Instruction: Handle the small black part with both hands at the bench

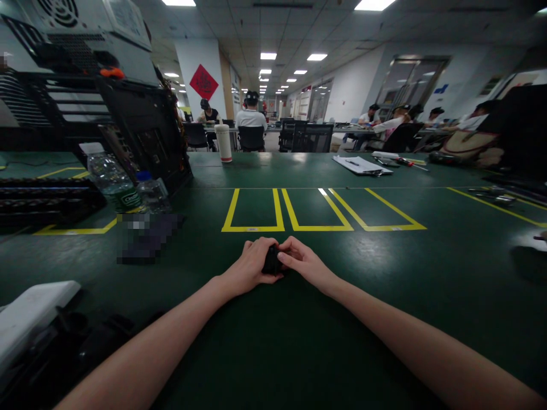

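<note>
A small black object (272,260), dark and rounded, sits between my two hands just above or on the green table (273,341); its exact kind does not show. My left hand (255,263) wraps round its left side, with the fingers over the top and the thumb below. On the other side, my right hand (304,260) is closed against it, thumb and fingertips touching its right edge. Most of the object is covered by the fingers. Just beyond my hands are three yellow tape outlines (253,229) on the tabletop.
At left stand a large black computer chassis (145,136), a clear water bottle (111,179) and a blue-capped bottle (151,193). A white cup (223,142) stands at the far edge. A clipboard (361,165) lies back right. Several people sit at tables beyond.
</note>
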Tool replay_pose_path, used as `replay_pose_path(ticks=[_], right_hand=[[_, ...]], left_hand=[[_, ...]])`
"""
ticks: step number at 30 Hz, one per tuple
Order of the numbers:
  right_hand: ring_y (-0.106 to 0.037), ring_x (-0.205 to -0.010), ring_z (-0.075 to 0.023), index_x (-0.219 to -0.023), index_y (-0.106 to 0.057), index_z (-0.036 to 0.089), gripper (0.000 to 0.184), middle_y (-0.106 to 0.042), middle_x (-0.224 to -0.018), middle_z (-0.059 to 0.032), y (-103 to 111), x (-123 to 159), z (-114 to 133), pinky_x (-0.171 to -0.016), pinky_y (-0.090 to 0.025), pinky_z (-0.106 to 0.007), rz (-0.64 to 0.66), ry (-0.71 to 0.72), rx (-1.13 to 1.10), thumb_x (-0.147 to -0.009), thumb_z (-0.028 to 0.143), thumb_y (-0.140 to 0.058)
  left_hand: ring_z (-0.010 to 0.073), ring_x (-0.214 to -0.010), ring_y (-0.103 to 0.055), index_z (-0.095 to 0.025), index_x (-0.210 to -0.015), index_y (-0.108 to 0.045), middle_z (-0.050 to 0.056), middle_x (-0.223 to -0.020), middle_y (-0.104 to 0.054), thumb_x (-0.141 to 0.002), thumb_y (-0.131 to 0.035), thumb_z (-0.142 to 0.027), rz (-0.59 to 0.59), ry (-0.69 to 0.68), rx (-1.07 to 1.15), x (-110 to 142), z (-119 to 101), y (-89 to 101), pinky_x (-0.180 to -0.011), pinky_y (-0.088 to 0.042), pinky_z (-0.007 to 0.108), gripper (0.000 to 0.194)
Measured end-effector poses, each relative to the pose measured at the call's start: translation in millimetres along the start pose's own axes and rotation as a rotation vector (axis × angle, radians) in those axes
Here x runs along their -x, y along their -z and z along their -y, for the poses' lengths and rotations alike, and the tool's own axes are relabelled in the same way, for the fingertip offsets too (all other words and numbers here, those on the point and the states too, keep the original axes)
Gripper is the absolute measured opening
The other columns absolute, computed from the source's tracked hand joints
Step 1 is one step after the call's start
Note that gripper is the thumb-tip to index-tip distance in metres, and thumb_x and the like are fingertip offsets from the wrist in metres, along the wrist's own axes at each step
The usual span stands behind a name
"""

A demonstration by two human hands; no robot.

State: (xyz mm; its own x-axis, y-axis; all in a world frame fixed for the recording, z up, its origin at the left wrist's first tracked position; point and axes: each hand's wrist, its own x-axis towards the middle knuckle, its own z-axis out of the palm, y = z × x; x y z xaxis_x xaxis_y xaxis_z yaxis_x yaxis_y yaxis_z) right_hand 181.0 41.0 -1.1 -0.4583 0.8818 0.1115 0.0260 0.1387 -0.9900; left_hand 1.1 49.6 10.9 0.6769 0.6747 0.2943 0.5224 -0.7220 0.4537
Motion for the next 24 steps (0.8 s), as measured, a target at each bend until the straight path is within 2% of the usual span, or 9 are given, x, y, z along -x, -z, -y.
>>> replay_pose_path(ticks=[6, 9, 14, 18, 24], right_hand=[[-0.053, -0.090, -0.0168, -0.092, -0.048, 0.021, 0.021, -0.053, -0.094, -0.0013, -1.1, -1.0, -2.2, -0.077, -0.046, -0.035, -0.031, -0.064, 0.005, -0.077, 0.034, -0.055], [-0.054, -0.089, -0.0175, -0.091, -0.048, 0.020, 0.021, -0.053, -0.094, -0.0016, 1.9, -0.6, 1.1, -0.077, -0.046, -0.036, 0.015, -0.097, 0.002, -0.076, 0.033, -0.056], [-0.053, -0.091, -0.0165, -0.090, -0.045, 0.020, 0.024, -0.052, -0.093, 0.0001, 4.1, 0.1, 5.0, -0.081, -0.044, -0.035, 0.084, -0.050, -0.040, -0.073, 0.028, -0.061], [-0.053, -0.089, -0.0164, -0.089, -0.045, 0.021, 0.023, -0.052, -0.092, 0.0002, 1.3, 0.5, 3.6, -0.079, -0.045, -0.035, 0.050, -0.042, -0.004, -0.074, 0.032, -0.059], [-0.053, -0.086, -0.0170, -0.089, -0.047, 0.022, 0.018, -0.053, -0.091, -0.0009, -2.4, 0.8, 4.5, -0.074, -0.047, -0.035, -0.009, -0.059, 0.045, -0.079, 0.037, -0.051]], left_hand=[[0.0234, -0.096, -0.047, -0.021, -0.113, -0.031, 0.006, -0.108, -0.046, -0.069, -0.065, -0.027, 0.000, 0.013, 0.003, 0.1, -1.1, 2.2, -0.083, -0.036, 0.039, 0.056], [0.0231, -0.095, -0.047, -0.021, -0.113, -0.032, 0.007, -0.109, -0.045, -0.071, -0.064, -0.028, 0.018, 0.009, 0.006, 0.8, -1.7, 2.9, -0.082, -0.036, 0.038, 0.052], [0.0233, -0.094, -0.047, -0.020, -0.111, -0.033, 0.006, -0.107, -0.047, -0.068, -0.066, -0.027, -0.024, 0.020, -0.011, 0.5, -1.8, 1.6, -0.081, -0.036, 0.037, 0.054], [0.0230, -0.097, -0.048, -0.022, -0.113, -0.032, 0.006, -0.110, -0.047, -0.071, -0.063, -0.027, 0.021, 0.008, 0.006, 0.3, -4.0, 4.4, -0.083, -0.035, 0.038, 0.052], [0.0229, -0.099, -0.047, -0.022, -0.114, -0.032, 0.007, -0.111, -0.047, -0.072, -0.063, -0.026, 0.027, 0.001, 0.016, 1.0, -7.4, 9.4, -0.084, -0.035, 0.038, 0.053]])
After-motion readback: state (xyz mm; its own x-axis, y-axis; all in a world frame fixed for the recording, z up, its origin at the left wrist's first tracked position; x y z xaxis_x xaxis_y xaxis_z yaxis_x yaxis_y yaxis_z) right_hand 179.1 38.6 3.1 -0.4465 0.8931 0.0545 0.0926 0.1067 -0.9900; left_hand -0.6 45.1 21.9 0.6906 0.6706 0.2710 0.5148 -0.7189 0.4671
